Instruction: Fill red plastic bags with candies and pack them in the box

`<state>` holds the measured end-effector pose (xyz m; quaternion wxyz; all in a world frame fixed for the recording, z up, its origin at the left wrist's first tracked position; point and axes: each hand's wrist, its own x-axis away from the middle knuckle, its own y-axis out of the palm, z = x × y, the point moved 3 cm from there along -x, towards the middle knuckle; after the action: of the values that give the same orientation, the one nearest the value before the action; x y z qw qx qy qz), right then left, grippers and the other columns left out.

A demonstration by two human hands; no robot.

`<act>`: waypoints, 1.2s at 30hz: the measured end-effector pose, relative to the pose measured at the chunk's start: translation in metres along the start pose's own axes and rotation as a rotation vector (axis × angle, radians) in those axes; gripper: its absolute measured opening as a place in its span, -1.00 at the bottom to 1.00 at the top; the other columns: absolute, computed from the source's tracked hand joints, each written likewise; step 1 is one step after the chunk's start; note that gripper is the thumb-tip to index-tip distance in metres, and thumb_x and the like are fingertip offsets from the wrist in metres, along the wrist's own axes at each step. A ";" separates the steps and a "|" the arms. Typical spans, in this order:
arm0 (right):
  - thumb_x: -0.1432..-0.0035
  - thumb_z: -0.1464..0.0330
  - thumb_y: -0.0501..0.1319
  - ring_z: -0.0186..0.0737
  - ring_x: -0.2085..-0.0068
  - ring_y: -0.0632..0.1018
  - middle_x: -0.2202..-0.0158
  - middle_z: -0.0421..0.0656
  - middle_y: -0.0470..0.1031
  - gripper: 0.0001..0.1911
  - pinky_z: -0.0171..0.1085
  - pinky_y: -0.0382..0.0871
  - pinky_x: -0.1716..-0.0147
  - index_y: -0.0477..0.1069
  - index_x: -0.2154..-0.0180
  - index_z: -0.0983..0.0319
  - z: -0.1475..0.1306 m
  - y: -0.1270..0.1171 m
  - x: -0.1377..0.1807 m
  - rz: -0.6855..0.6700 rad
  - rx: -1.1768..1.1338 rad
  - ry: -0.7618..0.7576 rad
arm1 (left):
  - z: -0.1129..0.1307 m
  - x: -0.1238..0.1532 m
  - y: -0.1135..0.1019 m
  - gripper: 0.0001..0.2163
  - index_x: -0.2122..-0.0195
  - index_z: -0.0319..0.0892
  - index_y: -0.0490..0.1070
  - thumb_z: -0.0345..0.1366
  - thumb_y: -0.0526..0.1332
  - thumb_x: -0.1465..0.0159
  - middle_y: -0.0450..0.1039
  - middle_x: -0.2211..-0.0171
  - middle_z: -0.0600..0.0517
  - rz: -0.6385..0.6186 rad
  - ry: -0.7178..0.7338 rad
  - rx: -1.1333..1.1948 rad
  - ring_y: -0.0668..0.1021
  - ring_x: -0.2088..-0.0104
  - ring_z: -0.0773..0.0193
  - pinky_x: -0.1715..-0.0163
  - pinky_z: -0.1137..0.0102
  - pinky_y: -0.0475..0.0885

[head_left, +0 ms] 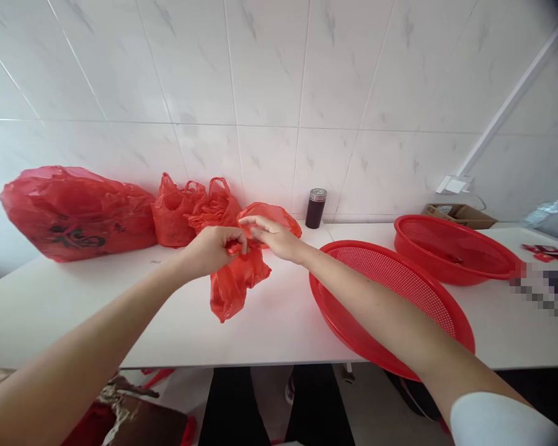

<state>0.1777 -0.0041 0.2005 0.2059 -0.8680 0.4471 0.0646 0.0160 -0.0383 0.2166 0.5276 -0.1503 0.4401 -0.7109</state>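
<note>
A crumpled red plastic bag (pixel 239 282) is between my hands over the white table, its lower part hanging toward me. My left hand (pixel 214 251) is closed, with a twisted part of the bag pinched between thumb and fingers. From the right, my right hand (pixel 276 238) reaches in and grips the bag close to the left fingertips, its index finger stretched leftward. Part of that grip is hidden. Behind my right hand puffs out more red plastic (pixel 279 215); I cannot tell if it belongs to the same bag.
Against the tiled wall stand a large full red bag (pixel 79 214), two smaller red bags (pixel 174 214) and a dark flask (pixel 315 209). At right are a red perforated basket (pixel 353 254), a red basin (pixel 460 269) and a cardboard box (pixel 469 215). A brown box (pixel 149 424) sits below the table's edge.
</note>
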 end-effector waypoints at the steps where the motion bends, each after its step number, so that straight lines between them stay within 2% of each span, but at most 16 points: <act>1: -0.32 0.36 0.02 -0.29 -0.04 0.43 0.01 -0.22 0.44 -0.69 -0.21 0.27 -0.08 0.33 -0.05 0.06 0.006 0.002 -0.004 -0.009 -0.008 0.007 | 0.000 0.001 0.000 -0.83 0.46 -0.10 0.39 -0.50 0.08 -0.02 0.38 0.53 0.13 0.114 0.035 -0.085 0.40 0.52 0.31 0.53 0.42 0.28; 3: -0.29 0.39 0.05 -0.30 -0.10 0.38 -0.07 -0.24 0.39 -0.69 -0.24 0.25 -0.10 0.35 -0.03 0.04 0.012 0.005 -0.007 -0.052 -0.045 0.015 | 0.001 0.006 0.001 -0.80 0.39 -0.11 0.37 -0.51 0.06 -0.03 0.43 0.41 0.10 0.302 0.105 -0.183 0.43 0.46 0.29 0.50 0.42 0.29; 6: -0.27 0.36 0.08 -0.31 -0.01 0.43 0.04 -0.22 0.45 -0.80 -0.25 0.29 -0.04 0.41 0.10 0.11 0.013 0.006 -0.005 -0.200 -0.097 0.054 | 0.003 0.011 0.003 -0.82 0.23 -0.11 0.39 -0.42 0.09 -0.16 0.49 0.23 0.04 0.398 0.142 -0.166 0.50 0.35 0.26 0.37 0.39 0.38; 8: -0.28 0.27 0.09 -0.31 0.12 0.46 0.19 -0.20 0.46 -0.83 -0.24 0.32 0.05 0.40 0.23 0.18 0.009 0.003 0.000 -0.256 -0.058 0.075 | 0.005 0.013 0.004 -0.81 0.16 -0.10 0.44 -0.30 0.12 -0.23 0.53 0.18 0.01 0.359 0.151 -0.129 0.54 0.24 0.21 0.23 0.35 0.41; 10: -0.28 0.22 0.08 -0.32 0.22 0.44 0.30 -0.22 0.42 -0.79 -0.26 0.32 0.14 0.33 0.33 0.21 0.004 -0.003 0.007 -0.249 0.065 0.053 | 0.001 0.018 0.006 -0.77 0.15 -0.09 0.49 -0.18 0.10 -0.29 0.56 0.16 -0.01 0.288 0.107 -0.099 0.55 0.18 0.15 0.15 0.31 0.41; 13: -0.29 0.24 0.03 -0.34 0.31 0.38 0.36 -0.26 0.37 -0.76 -0.31 0.24 0.26 0.26 0.39 0.20 0.000 -0.021 0.018 -0.223 0.403 -0.025 | -0.019 0.036 0.007 -0.67 0.24 -0.10 0.51 -0.03 0.03 -0.31 0.57 0.29 -0.02 0.173 -0.094 -0.019 0.56 0.30 0.13 0.31 0.31 0.47; 15: -0.28 0.26 0.01 -0.34 0.35 0.35 0.39 -0.27 0.37 -0.76 -0.32 0.17 0.31 0.26 0.42 0.20 0.007 -0.042 0.024 -0.227 0.632 -0.032 | -0.039 0.056 0.007 -0.63 0.31 -0.10 0.50 0.03 0.03 -0.29 0.55 0.35 -0.02 0.144 -0.225 0.084 0.56 0.34 0.13 0.42 0.33 0.49; 19: -0.26 0.26 0.00 -0.30 0.35 0.36 0.41 -0.26 0.40 -0.76 -0.32 0.10 0.34 0.28 0.42 0.19 0.035 -0.086 0.028 -0.183 0.921 0.123 | -0.072 0.096 0.008 -0.62 0.38 -0.08 0.50 0.09 0.08 -0.24 0.56 0.34 -0.02 0.139 -0.387 0.270 0.56 0.26 0.09 0.33 0.30 0.54; 21: -0.26 0.25 0.00 -0.28 0.33 0.38 0.39 -0.25 0.42 -0.77 -0.32 0.09 0.35 0.29 0.40 0.18 0.047 -0.096 0.024 -0.164 0.970 0.175 | -0.080 0.105 0.009 -0.61 0.39 -0.09 0.51 0.10 0.08 -0.23 0.55 0.34 -0.02 0.114 -0.420 0.317 0.55 0.24 0.09 0.26 0.28 0.55; 23: -0.27 0.24 -0.02 -0.28 0.32 0.38 0.37 -0.25 0.44 -0.76 -0.32 0.08 0.36 0.29 0.39 0.17 0.053 -0.094 0.018 -0.156 0.976 0.178 | -0.085 0.105 0.004 -0.61 0.38 -0.09 0.52 0.10 0.09 -0.23 0.54 0.34 -0.02 0.122 -0.447 0.362 0.55 0.23 0.10 0.23 0.27 0.54; 27: -0.28 0.22 -0.04 -0.28 0.33 0.37 0.37 -0.25 0.43 -0.75 -0.32 0.07 0.39 0.29 0.37 0.16 0.057 -0.077 0.001 -0.164 0.968 0.157 | -0.097 0.101 -0.018 -0.67 0.42 -0.12 0.50 0.05 0.19 -0.19 0.50 0.38 0.02 0.229 -0.519 0.466 0.52 0.24 0.12 0.21 0.28 0.54; 31: -0.28 0.23 -0.04 -0.30 0.37 0.36 0.37 -0.25 0.45 -0.75 -0.32 0.05 0.41 0.31 0.36 0.16 0.066 -0.059 -0.025 -0.170 0.972 0.150 | -0.113 0.112 -0.036 -0.71 0.43 -0.13 0.49 -0.01 0.24 -0.19 0.48 0.39 0.05 0.276 -0.551 0.499 0.49 0.25 0.17 0.15 0.29 0.51; 36: -0.29 0.23 -0.05 -0.29 0.38 0.38 0.34 -0.23 0.48 -0.74 -0.31 0.04 0.44 0.31 0.36 0.16 0.077 -0.018 -0.067 -0.185 0.979 0.122 | -0.138 0.135 -0.058 -0.69 0.44 -0.14 0.48 0.01 0.23 -0.19 0.47 0.38 0.06 0.393 -0.591 0.498 0.48 0.23 0.20 0.06 0.29 0.47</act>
<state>0.1579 0.0868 0.1561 0.5672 -0.7079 0.3574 -0.2223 -0.1671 -0.0898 0.1496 0.7766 -0.1289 0.1056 -0.6076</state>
